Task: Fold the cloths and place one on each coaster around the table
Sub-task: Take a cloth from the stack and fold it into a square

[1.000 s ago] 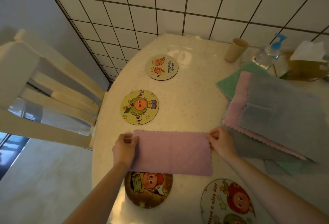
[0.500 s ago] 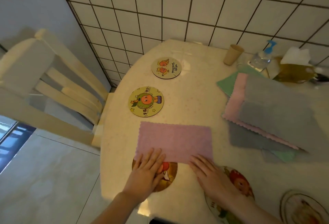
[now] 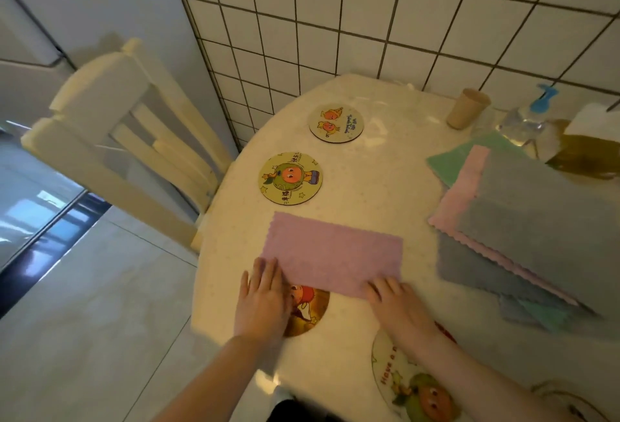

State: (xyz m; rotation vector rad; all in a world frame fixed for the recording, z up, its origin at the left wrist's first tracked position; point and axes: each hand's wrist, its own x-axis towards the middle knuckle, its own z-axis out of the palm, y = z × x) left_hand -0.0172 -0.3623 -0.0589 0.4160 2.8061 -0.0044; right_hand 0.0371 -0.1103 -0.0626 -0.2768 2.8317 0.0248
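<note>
While both forearms reach in from 6 o'clock, the left hand (image 3: 263,301) lies palm down with fingers straight and together, its fingertips touching the near-left corner of the pink cloth (image 3: 332,255). The right hand (image 3: 399,309) also lies flat, fingers spread a little, resting on the cloth's near-right edge. Neither hand pinches anything; both are opened out and pressing on fabric.

That cloth sits folded into a long rectangle on the table (image 3: 379,186), near its 6 o'clock side. Its near edge overlaps a brown coaster (image 3: 307,316), which the left hand partly covers. At 11 o'clock from the cloth, just beyond its far-left corner, lies a yellow coaster (image 3: 290,178); farther on at 12 o'clock lies a pale coaster (image 3: 336,123). Another coaster (image 3: 412,384) shows under the right forearm, toward 5 o'clock.

At 3 o'clock from the pink cloth, well apart, a stack (image 3: 523,220) of unfolded grey, pink and green cloths is spread out. Behind it, at 1 o'clock, stand a cup (image 3: 466,113) and a bottle (image 3: 526,119) with a blue top, near the tiled wall (image 3: 369,19). A chair (image 3: 127,139) stands at 9 o'clock, beside the table.
</note>
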